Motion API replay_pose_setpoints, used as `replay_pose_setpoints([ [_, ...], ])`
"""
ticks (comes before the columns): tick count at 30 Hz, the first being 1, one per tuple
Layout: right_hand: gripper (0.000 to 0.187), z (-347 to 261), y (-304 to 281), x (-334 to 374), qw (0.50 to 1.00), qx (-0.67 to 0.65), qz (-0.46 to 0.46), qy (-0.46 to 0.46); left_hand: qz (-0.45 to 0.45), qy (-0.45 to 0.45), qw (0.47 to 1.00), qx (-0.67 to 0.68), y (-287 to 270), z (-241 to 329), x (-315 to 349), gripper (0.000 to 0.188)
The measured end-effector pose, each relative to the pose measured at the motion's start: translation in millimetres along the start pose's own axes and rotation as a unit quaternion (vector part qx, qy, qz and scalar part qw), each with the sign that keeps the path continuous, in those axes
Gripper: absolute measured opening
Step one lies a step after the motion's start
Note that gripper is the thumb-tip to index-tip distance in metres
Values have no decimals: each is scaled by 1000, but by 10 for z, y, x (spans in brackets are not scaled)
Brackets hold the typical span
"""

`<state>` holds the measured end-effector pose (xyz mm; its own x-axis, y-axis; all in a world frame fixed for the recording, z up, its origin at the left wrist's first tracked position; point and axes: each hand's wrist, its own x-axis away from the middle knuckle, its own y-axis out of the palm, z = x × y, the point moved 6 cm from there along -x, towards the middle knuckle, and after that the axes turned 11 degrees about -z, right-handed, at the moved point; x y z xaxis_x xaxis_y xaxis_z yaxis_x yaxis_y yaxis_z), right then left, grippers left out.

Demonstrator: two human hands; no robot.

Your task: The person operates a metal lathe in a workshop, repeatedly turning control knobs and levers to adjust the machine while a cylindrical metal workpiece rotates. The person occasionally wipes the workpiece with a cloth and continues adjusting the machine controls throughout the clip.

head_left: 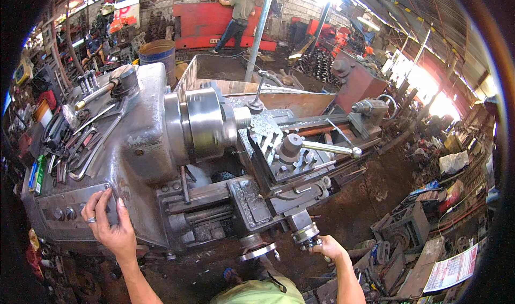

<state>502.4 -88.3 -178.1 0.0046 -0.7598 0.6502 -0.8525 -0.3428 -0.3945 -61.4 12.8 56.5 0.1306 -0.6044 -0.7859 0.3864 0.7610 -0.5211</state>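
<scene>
A grey metal lathe stands before me. My left hand (110,222) is at the headstock's front panel (70,197), thumb and fingers apart, with the fingertips against its upper right corner. Whether a small knob lies under them I cannot tell. My right hand (331,248) grips the handle of the small handwheel (306,233) on the carriage front. A larger handwheel (258,252) sits to its left. The chuck (204,124) looks smeared, as if turning, and holds a short round workpiece (242,116). Beside it is the tool post (290,147) with a long clamping lever (330,148).
Wrenches and hex keys (96,148) lie on the headstock top. Metal chips (251,201) cover the carriage. At right is the tailstock (370,111). A rusty drum (157,54) stands behind. Another person (240,17) works at a red machine (196,25). Scrap heaps line the right side.
</scene>
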Motion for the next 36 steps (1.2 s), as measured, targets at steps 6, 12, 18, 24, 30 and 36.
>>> replay_pose_setpoints([
  [6, 30, -40, -18, 21, 1000, 10, 3, -2, 3, 18, 1000, 3, -2, -12, 3, 30],
  [12, 37, -42, -21, 20, 1000, -6, 0, 4, 6, 2, 1000, -3, 3, -25, 15, 26],
  [18, 33, -56, -16, 26, 999, -34, -5, 12, 10, 10, 1000, -24, 10, -26, 4, 24],
  [24, 34, -100, -23, 45, 999, -40, -11, 9, 2, -6, 1000, -25, 25, -50, 22, 22],
  [30, 35, -98, -70, 66, 999, 9, 39, 21, -2, 1, 1000, -30, 24, -88, 25, 22],
  [36, 42, -118, -65, 318, 979, 100, 93, 154, -6, -4, 999, -32, 23, -83, 29, 21],
])
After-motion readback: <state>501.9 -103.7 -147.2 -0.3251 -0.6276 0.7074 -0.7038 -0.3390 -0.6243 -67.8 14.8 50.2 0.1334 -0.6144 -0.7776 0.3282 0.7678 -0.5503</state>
